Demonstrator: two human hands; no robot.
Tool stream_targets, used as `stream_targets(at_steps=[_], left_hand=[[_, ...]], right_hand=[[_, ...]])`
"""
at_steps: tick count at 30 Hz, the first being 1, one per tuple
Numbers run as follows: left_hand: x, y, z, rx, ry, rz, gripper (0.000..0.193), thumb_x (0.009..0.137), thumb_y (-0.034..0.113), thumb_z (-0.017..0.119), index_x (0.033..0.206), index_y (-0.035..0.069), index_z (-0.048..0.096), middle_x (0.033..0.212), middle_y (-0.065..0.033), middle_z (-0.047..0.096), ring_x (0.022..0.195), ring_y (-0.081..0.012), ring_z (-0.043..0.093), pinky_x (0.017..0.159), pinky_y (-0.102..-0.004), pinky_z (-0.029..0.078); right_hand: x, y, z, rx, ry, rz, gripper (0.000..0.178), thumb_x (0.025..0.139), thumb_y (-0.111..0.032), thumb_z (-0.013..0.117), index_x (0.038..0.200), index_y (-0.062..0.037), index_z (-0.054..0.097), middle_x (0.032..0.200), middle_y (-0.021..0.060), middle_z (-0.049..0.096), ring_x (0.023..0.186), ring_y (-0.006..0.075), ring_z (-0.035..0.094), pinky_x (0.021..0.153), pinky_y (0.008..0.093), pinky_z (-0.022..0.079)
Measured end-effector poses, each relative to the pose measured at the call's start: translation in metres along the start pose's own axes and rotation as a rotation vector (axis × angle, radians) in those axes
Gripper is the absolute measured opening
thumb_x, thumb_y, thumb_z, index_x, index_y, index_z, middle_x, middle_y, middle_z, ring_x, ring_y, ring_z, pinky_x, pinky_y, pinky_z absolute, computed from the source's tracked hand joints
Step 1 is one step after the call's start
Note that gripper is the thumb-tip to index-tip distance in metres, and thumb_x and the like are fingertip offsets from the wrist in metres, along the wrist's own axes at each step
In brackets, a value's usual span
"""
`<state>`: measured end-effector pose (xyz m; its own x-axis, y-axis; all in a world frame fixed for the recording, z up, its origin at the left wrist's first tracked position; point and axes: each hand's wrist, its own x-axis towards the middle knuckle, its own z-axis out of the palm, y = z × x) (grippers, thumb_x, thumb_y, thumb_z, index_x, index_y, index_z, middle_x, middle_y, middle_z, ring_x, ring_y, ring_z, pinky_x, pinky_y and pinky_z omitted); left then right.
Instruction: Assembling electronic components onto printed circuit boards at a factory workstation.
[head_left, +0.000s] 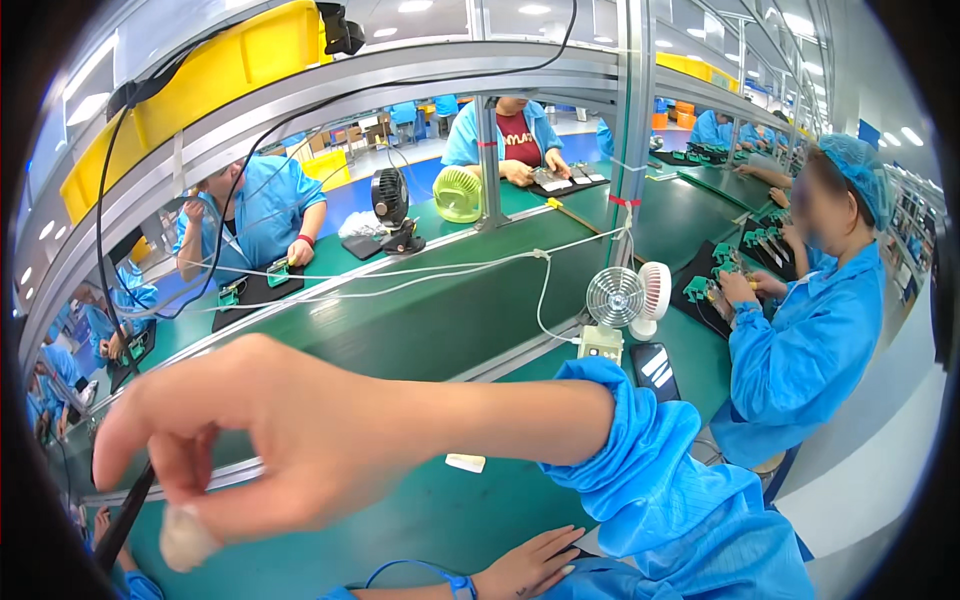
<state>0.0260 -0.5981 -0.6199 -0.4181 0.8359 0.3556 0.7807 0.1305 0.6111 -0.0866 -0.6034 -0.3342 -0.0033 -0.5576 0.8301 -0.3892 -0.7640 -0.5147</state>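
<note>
My right hand (270, 440) reaches across to the left, close to the camera, out of a blue sleeve (640, 470). Its index finger points left and the other fingers curl down. The thumb tip (185, 540) wears a pale finger cover. A thin black rod or cable (125, 515) runs slanted just behind the curled fingers; whether the hand grips it is unclear. My left hand (530, 565) lies flat with fingers apart on the green table (420, 520) at the lower edge, a blue strap (460, 585) on its wrist. A small white piece (465, 463) lies on the table beyond it.
A green conveyor belt (420, 320) runs across in front of me. A small white fan (615, 300) and a dark phone (655, 368) stand at my right. Co-workers in blue coats sit across the belt and at my right (810, 330). White cables (450, 270) hang over the belt.
</note>
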Motion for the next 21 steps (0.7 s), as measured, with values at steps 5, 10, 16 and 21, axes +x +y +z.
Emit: stream_targets(at_steps=[5, 10, 16, 21], left_hand=[[-0.003, 0.0, -0.007, -0.002, 0.006, -0.012, 0.029, 0.086, 0.015, 0.057, 0.108, -0.005, 0.058, 0.129, -0.0237, 0.045, 0.12, -0.0403, 0.043, 0.1, -0.046, 0.038], [0.008, 0.0, -0.005, 0.008, -0.032, 0.001, 0.031, 0.086, 0.017, 0.058, 0.11, -0.003, 0.057, 0.129, -0.0226, 0.046, 0.121, -0.0392, 0.043, 0.1, -0.0454, 0.038], [-0.003, -0.001, -0.002, 0.022, -0.104, 0.069, 0.037, 0.087, 0.018, 0.057, 0.119, 0.0, 0.054, 0.129, -0.0204, 0.046, 0.125, -0.0381, 0.04, 0.102, -0.0454, 0.036], [0.001, -0.003, -0.003, -0.045, -0.143, 0.045, 0.038, 0.087, 0.017, 0.056, 0.12, -0.001, 0.053, 0.127, -0.0203, 0.048, 0.126, -0.0379, 0.038, 0.103, -0.0462, 0.035]], right_hand=[[-0.057, 0.001, -0.007, 0.141, 0.266, 0.061, 0.052, 0.082, -0.013, 0.066, 0.125, -0.0041, 0.039, 0.081, 0.0027, 0.057, 0.07, 0.0089, 0.056, 0.066, 0.0228, 0.048], [-0.224, 0.078, 0.016, -0.955, 0.185, 0.494, 0.04, 0.086, -0.023, 0.061, 0.117, -0.0021, 0.05, 0.113, 0.0137, 0.054, 0.107, 0.029, 0.052, 0.092, 0.0415, 0.043], [-0.294, 0.13, 0.06, -0.868, -0.155, 0.385, 0.042, 0.08, -0.027, 0.062, 0.11, 0.0006, 0.051, 0.122, 0.0194, 0.047, 0.117, 0.0339, 0.043, 0.102, 0.044, 0.033], [-0.294, 0.124, 0.051, -0.668, -0.176, 0.508, 0.037, 0.084, -0.023, 0.059, 0.111, 0.0004, 0.051, 0.125, 0.0194, 0.045, 0.12, 0.0339, 0.041, 0.105, 0.0452, 0.03]])
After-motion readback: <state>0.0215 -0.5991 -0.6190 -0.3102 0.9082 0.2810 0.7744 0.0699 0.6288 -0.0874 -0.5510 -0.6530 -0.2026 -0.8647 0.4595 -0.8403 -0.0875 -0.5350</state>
